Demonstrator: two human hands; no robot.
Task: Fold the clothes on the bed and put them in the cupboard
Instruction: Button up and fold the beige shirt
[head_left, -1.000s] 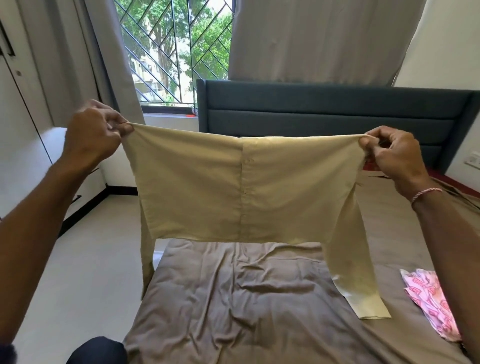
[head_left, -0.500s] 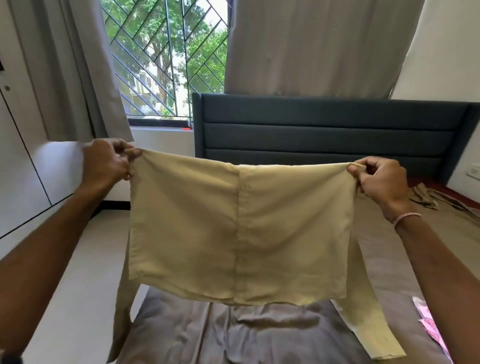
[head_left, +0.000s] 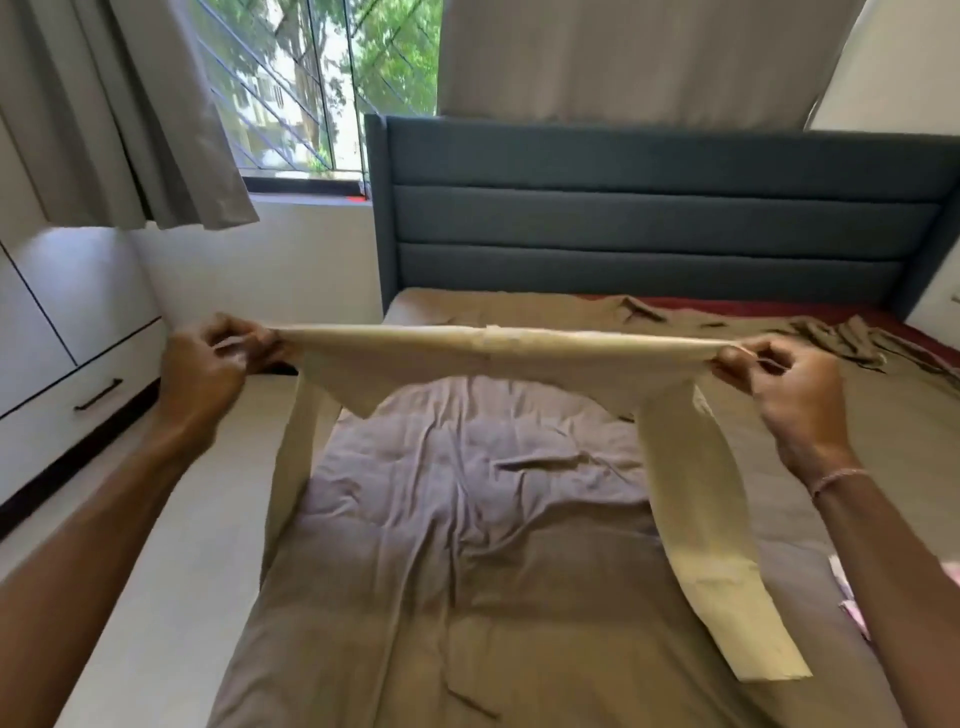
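While stretched taut between both hands, the shirt (head_left: 493, 345) hangs above the bed (head_left: 467, 499).
Left hand (head_left: 208, 374) pinches the shirt's left end, fingers (head_left: 244, 338) clamped together on the cloth; right hand (head_left: 789, 395) pinches the right end likewise, fingers (head_left: 748, 356) closed on the cloth. Shirt body lies nearly level and is seen almost edge-on. Left sleeve (head_left: 293, 467) drops beside the bed's left edge; right sleeve (head_left: 717, 545) trails down, its cuff resting on the sheet. Right wrist carries a bracelet (head_left: 836, 480). Crumpled brown clothes (head_left: 841, 338) lie at the bed's far right, near the headboard (head_left: 665, 208). Pink cloth (head_left: 844, 605) shows at the right edge. White cupboard (head_left: 78, 322) stands left, across a strip of floor (head_left: 171, 545), below a curtain (head_left: 130, 130). Barred window (head_left: 311, 88) shows between two curtains, beside the headboard.
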